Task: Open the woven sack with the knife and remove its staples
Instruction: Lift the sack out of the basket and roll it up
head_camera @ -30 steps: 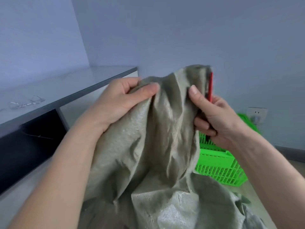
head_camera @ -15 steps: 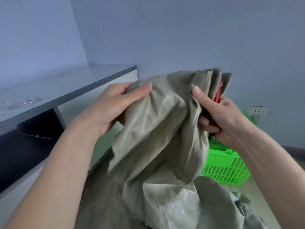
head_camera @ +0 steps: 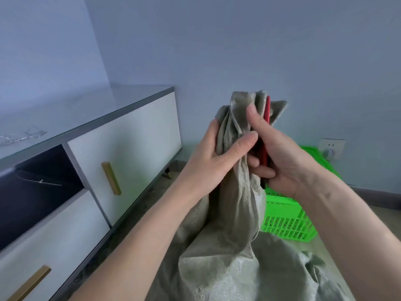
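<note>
The sack [head_camera: 236,205] mouth, spread wide between the hands a second ago, is now bunched into one tight neck. The left hand [head_camera: 219,161] wraps its fingers round that neck, thumb across the front. The right hand [head_camera: 280,157] curls round the red knife [head_camera: 266,118], its thumb pressing the cloth near the top edge. The knife stands upright against the gathered folds, so a cut looks close, though I see no blade and no staples on the sack. Its body slumps on the floor below. Behind it sits a green basket [head_camera: 284,222]; its inside is hidden. Bent wire bits [head_camera: 23,136] lie on the cabinet [head_camera: 138,98] top.
</note>
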